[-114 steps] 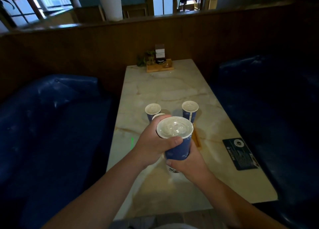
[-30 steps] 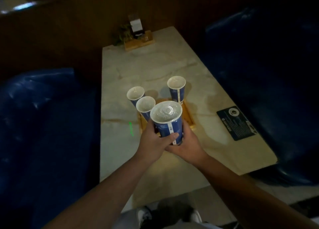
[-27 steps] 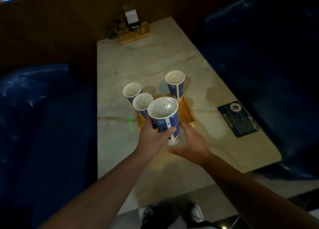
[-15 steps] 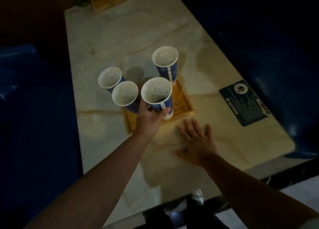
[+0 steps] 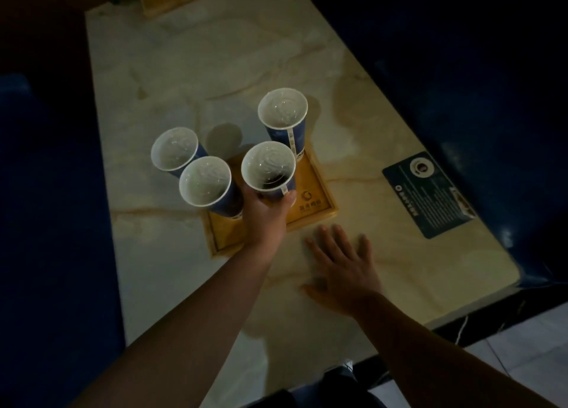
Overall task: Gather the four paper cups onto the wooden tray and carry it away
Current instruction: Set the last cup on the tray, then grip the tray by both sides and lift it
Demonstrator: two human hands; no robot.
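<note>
Fingers of the left hand (image 5: 266,214) curl round the lower wall of the near-right cup (image 5: 268,169), thumb showing on its right side, just below the middle of the frame; whether its base is down on the wooden tray (image 5: 319,192) or a little above it cannot be told. Beside it, to the left, the near-left cup (image 5: 205,185) stands upright with its foot on the tray. Further up, the far-right cup (image 5: 282,112) appears to sit at the tray's top edge, and I cannot say whether it is fully inside the rim. At centre left, the far-left cup (image 5: 174,148) seems to stand on the marble table (image 5: 172,69) just beside the tray, though the cup in front hides its base. So, as I judge it, two cups are gathered or nearly so, one is doubtful, one is left to move, and the tray has not yet been lifted. Reaching up from the bottom left corner, the left forearm runs straight to the tray, wrist level, palm turned toward the cup. Lower right of centre, the right hand (image 5: 344,263) lies flat on the table, palm down, fingers straight and spread, gripping nothing, near the tray's bottom right corner but apart from it. A dark placard (image 5: 430,192) lies at the right edge of the table.
</note>
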